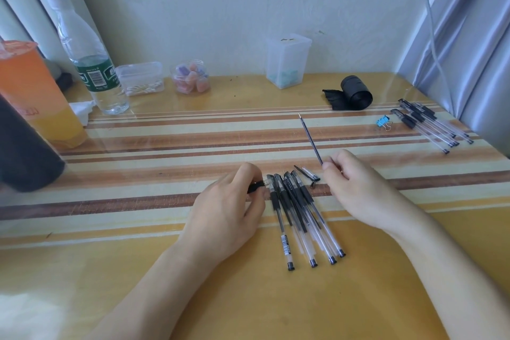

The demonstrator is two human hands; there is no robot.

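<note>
Several clear gel pens with black grips and caps [300, 212] lie side by side on the striped table [165, 146], between my hands. My left hand [229, 212] grips a pen barrel with a black grip [256, 185] just left of the bunch; most of it is hidden in the hand. My right hand [356, 188] pinches the lower end of a thin black ink refill [310, 138], whose tip points up and away. A loose pen cap [309, 173] lies just beyond the bunch.
A second group of pens [430, 124] lies at the far right, beside a blue binder clip [384, 122] and a black bag roll [353, 93]. Along the back stand a water bottle [91, 63], an orange drink cup [38, 96], and small clear containers [287, 62].
</note>
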